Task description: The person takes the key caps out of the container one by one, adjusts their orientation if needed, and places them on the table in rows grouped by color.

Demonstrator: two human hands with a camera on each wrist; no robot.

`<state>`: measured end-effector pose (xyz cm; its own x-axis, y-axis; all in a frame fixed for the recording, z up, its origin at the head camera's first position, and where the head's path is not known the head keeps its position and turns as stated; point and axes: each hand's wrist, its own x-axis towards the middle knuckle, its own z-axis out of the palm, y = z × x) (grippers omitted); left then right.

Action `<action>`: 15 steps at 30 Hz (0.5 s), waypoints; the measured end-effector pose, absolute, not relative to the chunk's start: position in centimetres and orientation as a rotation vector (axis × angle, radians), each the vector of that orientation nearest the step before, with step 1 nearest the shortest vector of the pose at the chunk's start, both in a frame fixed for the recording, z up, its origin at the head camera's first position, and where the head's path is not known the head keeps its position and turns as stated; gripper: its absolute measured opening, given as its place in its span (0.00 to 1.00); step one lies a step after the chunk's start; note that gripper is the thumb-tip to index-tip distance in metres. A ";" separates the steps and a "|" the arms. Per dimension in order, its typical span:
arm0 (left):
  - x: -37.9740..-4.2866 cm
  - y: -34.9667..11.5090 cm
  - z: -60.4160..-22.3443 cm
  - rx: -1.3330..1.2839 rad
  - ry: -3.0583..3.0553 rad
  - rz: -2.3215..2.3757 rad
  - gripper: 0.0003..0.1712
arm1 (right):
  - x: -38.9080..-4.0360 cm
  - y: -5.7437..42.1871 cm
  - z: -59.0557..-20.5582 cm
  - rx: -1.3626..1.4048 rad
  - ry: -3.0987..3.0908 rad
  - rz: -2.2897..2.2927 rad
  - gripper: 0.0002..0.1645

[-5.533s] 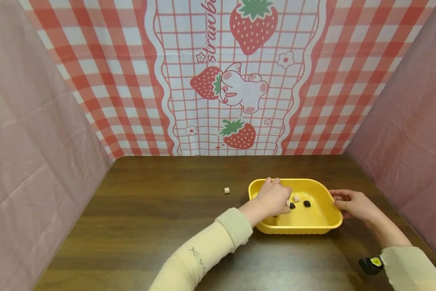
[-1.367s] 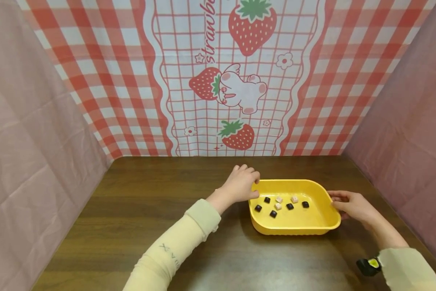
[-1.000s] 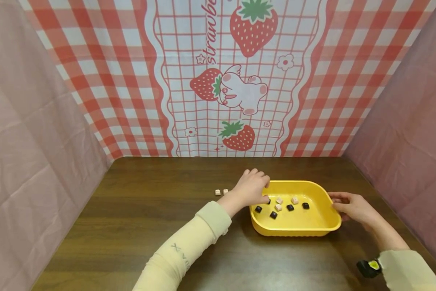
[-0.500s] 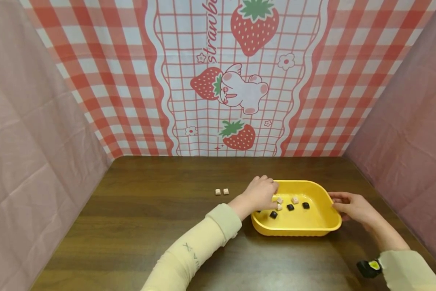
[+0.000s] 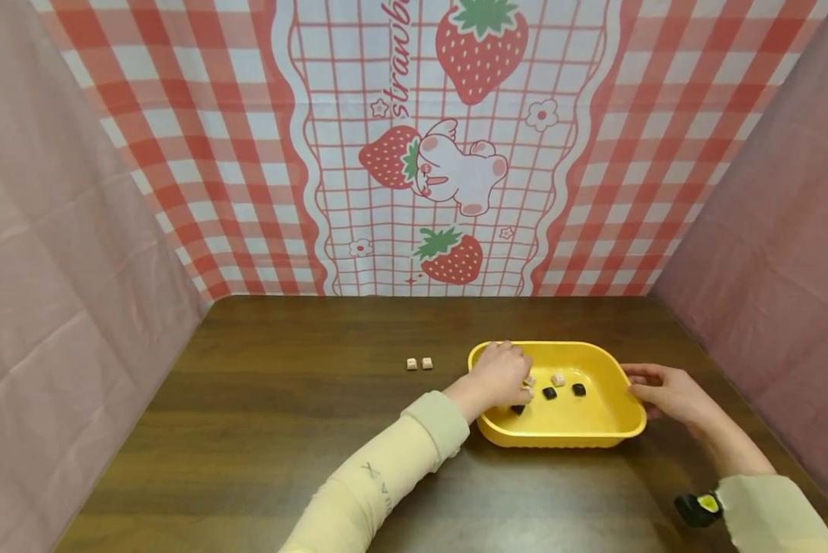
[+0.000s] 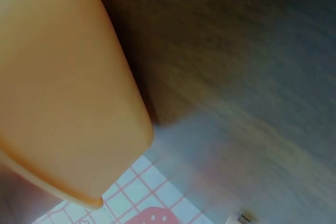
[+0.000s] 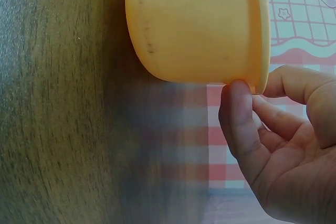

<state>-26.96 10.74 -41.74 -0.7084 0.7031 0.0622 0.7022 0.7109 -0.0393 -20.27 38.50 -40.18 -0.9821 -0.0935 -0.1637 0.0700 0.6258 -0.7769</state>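
Note:
A yellow plastic tub holds several small keycaps, some black and some cream. My left hand reaches over its left side, fingers bent down beside a cream keycap and a black keycap. I cannot tell whether the fingertips grip one. Farther right in the tub lie another cream keycap and a black keycap. My right hand pinches the tub's right rim, with thumb and fingers on either side of the wall in the right wrist view. The left wrist view shows the tub's outer wall.
Two cream keycaps sit side by side on the dark wooden table, left of the tub. A checked strawberry cloth hangs at the back, with pink cloth on both sides. A black wrist device is by the right sleeve.
A second cream keycap now lies on the table beside the first. The left hand has moved right from the tub's left rim, down into the tub. The right hand stays on the rim.

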 end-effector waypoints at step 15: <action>-26.8 12.0 -42.8 -1.112 -2.892 0.066 0.09 | -20.3 38.6 -40.2 -0.018 2.649 -1.264 0.35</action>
<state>-26.81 12.00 -42.84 -0.7417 0.6703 0.0241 0.6685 0.7417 -0.0550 -20.32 38.63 -40.22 -0.9787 -0.0993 -0.1798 0.0772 0.6332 -0.7702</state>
